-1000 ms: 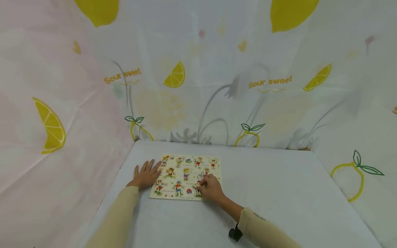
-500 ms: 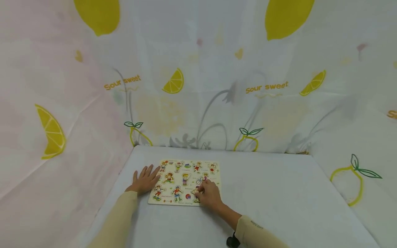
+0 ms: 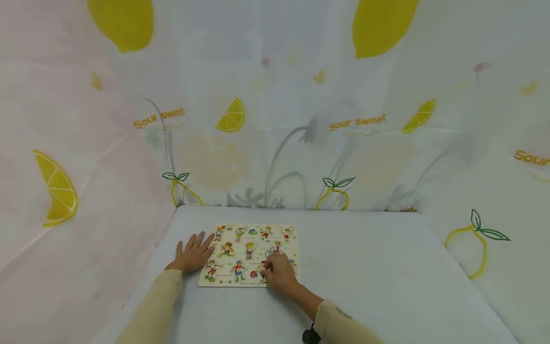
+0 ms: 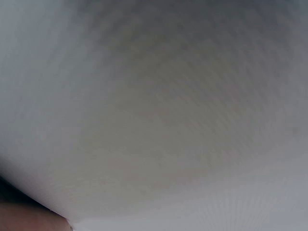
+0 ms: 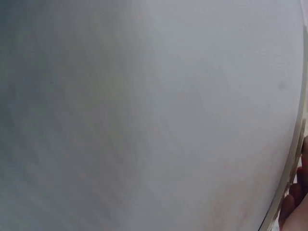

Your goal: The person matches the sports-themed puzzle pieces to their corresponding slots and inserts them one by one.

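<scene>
A cream wooden puzzle board (image 3: 220,265) lies flat on the white table, bearing several colourful cartoon figures of children at sports. My left hand (image 3: 191,255) rests at the board's left edge, fingers spread and fingertips on its rim. Over the lower right part of the board, my right hand (image 3: 280,273) pinches a figure puzzle piece (image 3: 262,278) between thumb and fingers; the hand hides part of it. Only a bit of skin shows at the corner of the left wrist view. In the right wrist view, curled right fingers (image 5: 297,192) appear beside the board's edge (image 5: 294,156).
The white table (image 3: 361,267) stretches right of the board and toward the front. Cloth walls (image 3: 279,153) with lemon prints enclose its back and sides. A small black object (image 3: 311,335) sits at the right sleeve's cuff.
The head view has tilted and shifted, so the board and both hands appear lower and further left. My right hand has moved slightly left over the board, uncovering another figure. The left hand stays put.
</scene>
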Demonstrator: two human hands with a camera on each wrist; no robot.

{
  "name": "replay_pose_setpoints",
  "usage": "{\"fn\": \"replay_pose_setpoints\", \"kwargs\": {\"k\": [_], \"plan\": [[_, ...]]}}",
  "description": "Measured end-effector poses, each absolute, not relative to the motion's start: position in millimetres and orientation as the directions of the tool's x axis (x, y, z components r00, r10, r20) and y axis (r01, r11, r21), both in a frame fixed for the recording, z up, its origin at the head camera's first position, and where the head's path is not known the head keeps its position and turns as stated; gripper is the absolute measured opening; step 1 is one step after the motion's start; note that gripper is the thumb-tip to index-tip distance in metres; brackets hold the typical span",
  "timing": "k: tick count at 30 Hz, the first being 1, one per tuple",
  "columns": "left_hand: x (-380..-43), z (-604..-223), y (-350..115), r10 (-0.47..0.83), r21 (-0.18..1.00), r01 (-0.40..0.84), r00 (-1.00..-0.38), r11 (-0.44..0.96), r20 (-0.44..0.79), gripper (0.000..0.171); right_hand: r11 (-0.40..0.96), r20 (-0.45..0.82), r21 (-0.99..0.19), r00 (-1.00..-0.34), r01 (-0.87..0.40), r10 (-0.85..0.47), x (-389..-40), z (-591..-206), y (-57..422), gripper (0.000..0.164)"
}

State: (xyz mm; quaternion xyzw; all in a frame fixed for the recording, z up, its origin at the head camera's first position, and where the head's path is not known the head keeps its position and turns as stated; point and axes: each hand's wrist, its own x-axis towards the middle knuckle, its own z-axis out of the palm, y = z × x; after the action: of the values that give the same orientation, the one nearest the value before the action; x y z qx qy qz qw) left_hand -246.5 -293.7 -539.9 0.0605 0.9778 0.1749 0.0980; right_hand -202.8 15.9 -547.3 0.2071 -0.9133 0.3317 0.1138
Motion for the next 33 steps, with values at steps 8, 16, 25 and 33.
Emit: {"fn": "replay_pose_setpoints", "kwargs": {"k": [8, 16, 25, 33], "plan": [[-241.5, -535.7, -303.7, 0.151, 0.343, 0.088, -0.975, 0.935, -0.164, 0.066, 0.807, 0.325, -0.416, -0.897, -0.419, -0.299, -202.2, -541.6, -8.0, 0.019], [-242.1, -538.7, -296.6, 0.15, 0.362, 0.086, -0.977, 0.928, -0.153, 0.067, 0.801, 0.314, -0.435, -0.903, -0.411, -0.293, -201.7, -537.5, 9.2, 0.017], [-244.0, -536.7, -297.2, 0.164, 0.363, 0.101, -0.975, 0.926, -0.148, 0.066, 0.743, 0.303, -0.529, -0.909, -0.411, -0.287, -203.3, -538.6, 17.4, 0.016], [-246.6, -537.7, -298.9, 0.175, 0.368, 0.107, -0.972, 0.924, -0.157, 0.069, 0.735, 0.295, -0.54, -0.91, -0.41, -0.291, -204.4, -540.1, 15.2, 0.015]]}}
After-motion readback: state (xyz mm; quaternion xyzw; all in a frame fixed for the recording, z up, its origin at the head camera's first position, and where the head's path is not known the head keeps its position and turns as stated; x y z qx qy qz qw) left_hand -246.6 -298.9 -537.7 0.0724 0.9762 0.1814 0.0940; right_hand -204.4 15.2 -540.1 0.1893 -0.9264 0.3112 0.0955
